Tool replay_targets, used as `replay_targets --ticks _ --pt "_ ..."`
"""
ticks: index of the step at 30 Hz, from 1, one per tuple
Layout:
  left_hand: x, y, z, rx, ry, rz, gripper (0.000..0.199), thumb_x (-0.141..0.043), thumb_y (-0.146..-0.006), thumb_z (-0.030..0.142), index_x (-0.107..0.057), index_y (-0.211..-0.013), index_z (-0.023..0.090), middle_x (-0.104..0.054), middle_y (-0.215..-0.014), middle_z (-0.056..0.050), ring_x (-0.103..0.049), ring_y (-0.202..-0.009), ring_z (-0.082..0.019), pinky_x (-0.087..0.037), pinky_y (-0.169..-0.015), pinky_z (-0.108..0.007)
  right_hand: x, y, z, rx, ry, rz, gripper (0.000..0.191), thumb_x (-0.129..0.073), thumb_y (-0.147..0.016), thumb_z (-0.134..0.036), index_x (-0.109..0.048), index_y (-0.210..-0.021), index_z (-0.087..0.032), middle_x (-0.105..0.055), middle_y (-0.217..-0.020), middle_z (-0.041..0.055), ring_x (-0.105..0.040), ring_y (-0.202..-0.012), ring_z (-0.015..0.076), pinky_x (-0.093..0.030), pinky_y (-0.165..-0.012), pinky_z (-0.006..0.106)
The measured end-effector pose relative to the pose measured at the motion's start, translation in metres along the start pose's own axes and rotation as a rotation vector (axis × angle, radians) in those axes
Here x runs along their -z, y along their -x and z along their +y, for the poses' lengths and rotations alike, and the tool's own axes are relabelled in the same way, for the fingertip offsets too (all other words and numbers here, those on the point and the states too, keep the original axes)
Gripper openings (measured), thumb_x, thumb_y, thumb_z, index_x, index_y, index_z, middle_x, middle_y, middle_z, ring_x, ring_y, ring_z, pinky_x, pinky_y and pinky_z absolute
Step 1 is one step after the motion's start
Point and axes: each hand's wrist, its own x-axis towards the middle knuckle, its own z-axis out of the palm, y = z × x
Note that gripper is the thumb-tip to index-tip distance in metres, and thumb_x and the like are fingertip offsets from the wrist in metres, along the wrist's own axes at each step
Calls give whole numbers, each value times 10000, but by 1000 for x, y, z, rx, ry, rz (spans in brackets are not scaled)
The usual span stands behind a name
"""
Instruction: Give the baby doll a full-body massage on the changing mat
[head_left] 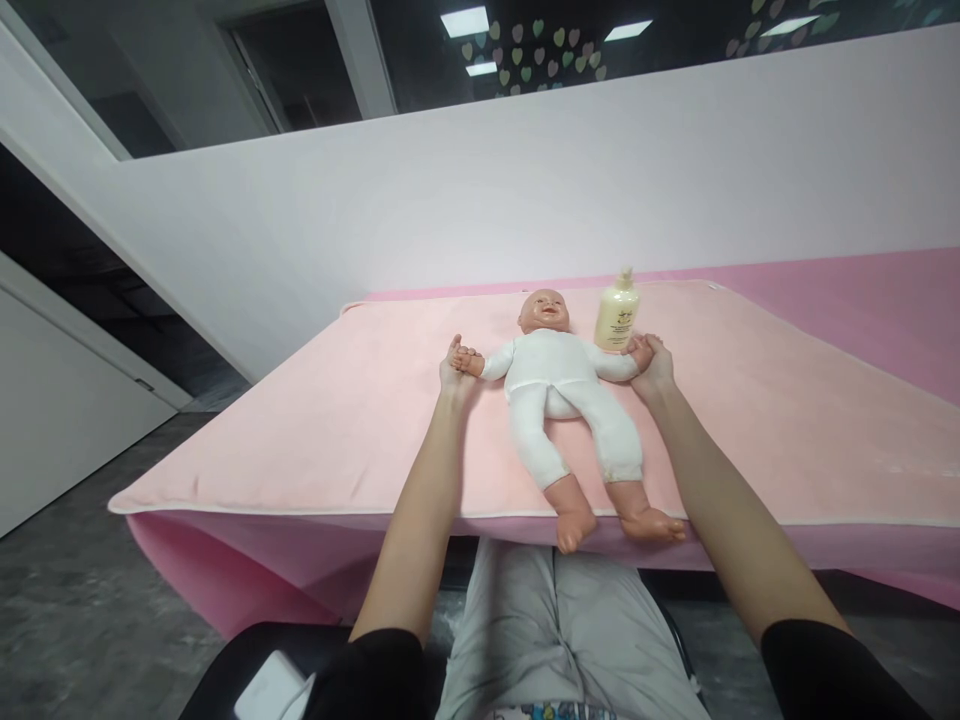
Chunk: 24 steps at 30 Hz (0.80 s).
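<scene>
A baby doll with a white cloth body lies on its back on the pink blanket. Its head points to the wall, and its feet reach over the table's front edge. My left hand is closed around the doll's hand on the left side. On the other side, my right hand grips the doll's other hand. Both doll arms are spread outward. Just beyond my right hand stands a pale yellow pump bottle, upright beside the doll's head.
A white wall rises behind the table, with a dark window above. Darker pink cloth shows under the blanket and hangs at the front. My legs are below the table edge. A white device lies at lower left.
</scene>
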Motion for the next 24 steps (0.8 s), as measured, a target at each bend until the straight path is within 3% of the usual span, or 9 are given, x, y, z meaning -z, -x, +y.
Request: replay_targets --ticks 7,13,24 --pt "-2 -2 1 -9 34 -30 221 -385 -943 113 -570 -847 189 -456 -520 72 -468 -435 -37 -466 -575 -167 -2 2 -1 7 -21 14 263 -412 -873 -142 -406 -616 -195 -453 -533 -50 -445 -437 71 -440 -450 165" --pt "-5 -1 2 -29 32 -41 208 -488 -927 377 -579 -856 203 -503 -595 60 -484 -480 -37 -462 -591 -163 -1 0 0 9 -28 13 237 -416 -867 -139 -416 -637 -197 -464 -554 -52 -452 -447 67 -447 -460 164" --pt "1 -5 -2 -72 7 -103 432 -424 -844 622 -581 -877 221 -486 -619 45 -496 -540 -68 -468 -645 -202 3 -3 2 1 19 -6 232 -437 -868 -199 -411 -638 -199 -470 -560 -52 -457 -448 72 -464 -483 177"
